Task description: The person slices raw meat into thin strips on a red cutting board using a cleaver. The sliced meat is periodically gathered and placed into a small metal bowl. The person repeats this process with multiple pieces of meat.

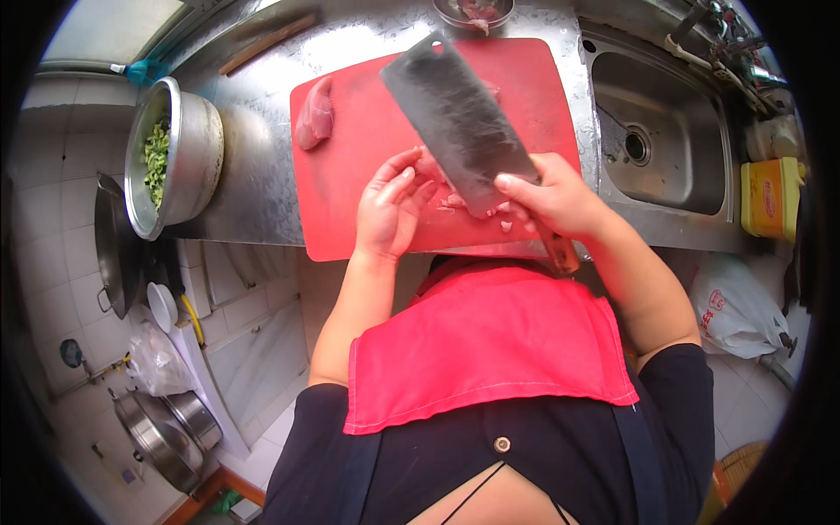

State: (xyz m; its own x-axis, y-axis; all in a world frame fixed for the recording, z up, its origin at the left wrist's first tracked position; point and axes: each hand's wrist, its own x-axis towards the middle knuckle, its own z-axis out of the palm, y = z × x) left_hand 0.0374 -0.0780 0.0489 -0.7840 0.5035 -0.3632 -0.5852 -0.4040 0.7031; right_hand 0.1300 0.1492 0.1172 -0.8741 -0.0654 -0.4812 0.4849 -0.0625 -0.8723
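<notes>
My right hand (558, 197) grips a cleaver (459, 118) by its brown handle, the thumb resting on the blade near its base. The broad, dark blade slants up and left above a red cutting board (354, 216). My left hand (392, 209) is at the blade's left side, fingers loosely curled. Its fingertips are beside a piece of raw meat (429, 165) partly hidden behind the cleaver; whether they grip it is unclear. Small meat bits (505, 226) lie below the blade. A larger piece of raw meat (316, 115) lies at the board's upper left.
A metal pot (197, 151) of chopped greens (156, 161) is at left. A metal bowl with meat (479, 12) sits beyond the board. To the right are a steel sink (682, 157) and a yellow container (764, 200). A brown stick (268, 44) lies at the back of the counter.
</notes>
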